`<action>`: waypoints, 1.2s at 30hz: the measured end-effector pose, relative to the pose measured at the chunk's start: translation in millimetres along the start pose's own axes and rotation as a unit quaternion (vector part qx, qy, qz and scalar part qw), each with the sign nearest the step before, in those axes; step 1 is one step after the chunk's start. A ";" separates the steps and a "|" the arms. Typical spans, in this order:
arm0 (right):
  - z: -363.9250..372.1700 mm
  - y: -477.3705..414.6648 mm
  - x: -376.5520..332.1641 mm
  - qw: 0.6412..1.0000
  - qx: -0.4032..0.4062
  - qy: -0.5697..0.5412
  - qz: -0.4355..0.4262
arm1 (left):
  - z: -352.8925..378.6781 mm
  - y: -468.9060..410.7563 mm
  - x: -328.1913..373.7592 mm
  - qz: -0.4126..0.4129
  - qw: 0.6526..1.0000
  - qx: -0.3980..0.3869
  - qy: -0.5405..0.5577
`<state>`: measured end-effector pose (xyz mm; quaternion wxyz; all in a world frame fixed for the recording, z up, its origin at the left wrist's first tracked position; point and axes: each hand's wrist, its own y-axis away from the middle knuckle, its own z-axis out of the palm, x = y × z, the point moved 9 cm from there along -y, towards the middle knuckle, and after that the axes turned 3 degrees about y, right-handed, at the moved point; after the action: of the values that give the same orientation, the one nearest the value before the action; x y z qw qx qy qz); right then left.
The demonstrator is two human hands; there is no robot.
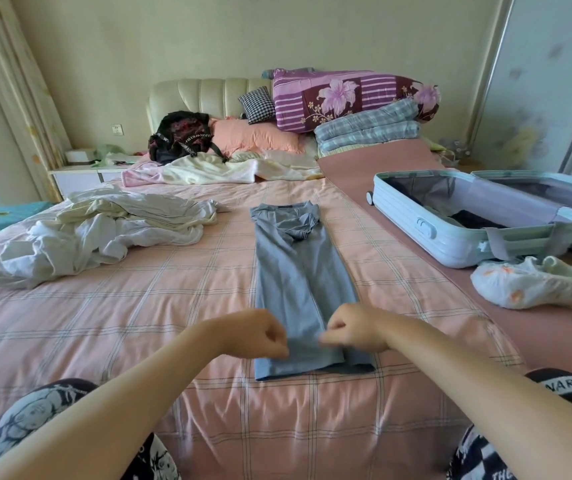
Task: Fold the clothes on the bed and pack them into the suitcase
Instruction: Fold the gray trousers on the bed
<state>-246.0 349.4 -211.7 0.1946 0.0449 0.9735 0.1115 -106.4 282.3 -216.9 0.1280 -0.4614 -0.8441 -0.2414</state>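
So the blue-grey shirt [298, 271] lies flat in the middle of the bed [139, 323], folded into 1 long narrow strip with the collar at the far end. Both hands are at its near end. The left hand [267, 336] is curled and pinches the shirt's left edge. The right hand [350, 329] is curled too and pinches the fabric nearer the middle, though its fingertips are a bit blurry. Right of the shirt is a white plastic bag [533, 282]. Left of the shirt and further back sits a rumpled pile of white clothes [104, 233]. Right of the collar end, the pale blue suitcase [433, 233] lies open with a dark garment [474, 218] inside. Way beyond the shirt, by the headboard, there's a black backpack [180, 136], a pink pillow [260, 136] and a purple floral quilt [346, 95].
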 end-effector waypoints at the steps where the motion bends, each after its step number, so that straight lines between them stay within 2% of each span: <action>1: -10.8 -4.3 -0.7 0.998 0.059 -0.006 -0.008 | -15.9 -4.5 1.5 0.011 0.997 0.080 0.014; 3: -24.9 -9.9 -5.6 0.986 0.165 0.027 -0.027 | -41.8 -8.9 2.7 0.028 0.977 0.213 0.007; 4: -22.9 -14.7 -5.5 0.984 0.174 0.033 -0.028 | -45.8 -12.2 2.2 0.033 0.970 0.238 -0.022; 5: -15.7 -20.8 -4.0 0.988 0.153 0.030 -0.020 | -41.4 -18.5 -1.4 0.031 0.972 0.223 -0.062; 8: 11.3 -37.8 4.4 0.999 0.026 0.022 0.015 | -10.9 -34.5 -19.5 -0.006 0.990 0.068 -0.124; 9: 13.2 -41.3 4.5 0.999 -0.004 0.032 0.018 | -7.3 -38.1 -24.0 -0.013 0.990 0.041 -0.134; 11: 9.2 -49.0 4.3 0.997 -0.047 0.046 0.025 | -18.2 -46.9 -25.5 -0.001 0.988 0.053 -0.147; 13: -2.5 -60.4 4.3 0.997 -0.055 0.048 0.036 | -40.6 -57.9 -27.7 0.006 0.992 0.086 -0.086; 15: -25.8 -80.7 6.8 0.998 0.010 0.044 0.046 | -66.2 -71.4 -35.3 -0.004 0.993 0.121 0.000; 18: -64.7 -117.5 17.7 0.987 0.147 0.023 0.063 | -109.0 -96.8 -52.2 -0.020 0.981 0.193 0.020; 22: -99.2 -167.7 33.1 0.970 0.231 0.004 0.069 | -145.1 -142.2 -80.8 -0.037 0.968 0.243 0.039; 26: -111.7 -226.4 46.7 0.962 0.252 0.090 0.050 | -162.2 -187.7 -108.1 -0.050 0.955 0.290 0.041; 30: -113.8 -281.4 50.4 0.956 0.208 0.203 0.046 | -167.9 -223.6 -127.8 -0.051 0.945 0.321 0.032; 34: -110.0 -331.6 52.5 0.921 0.203 0.332 -0.007 | -174.1 -250.0 -151.3 -0.053 0.948 0.312 0.036; 36: -117.9 -345.0 49.0 0.880 0.234 0.407 -0.068 | -182.6 -260.2 -161.4 -0.053 0.949 0.307 0.036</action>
<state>-352.1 -2.8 -204.6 -0.2282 -0.0263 0.9653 -0.1247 -239.0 -48.5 -207.7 0.2812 -0.3453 -0.8953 0.0067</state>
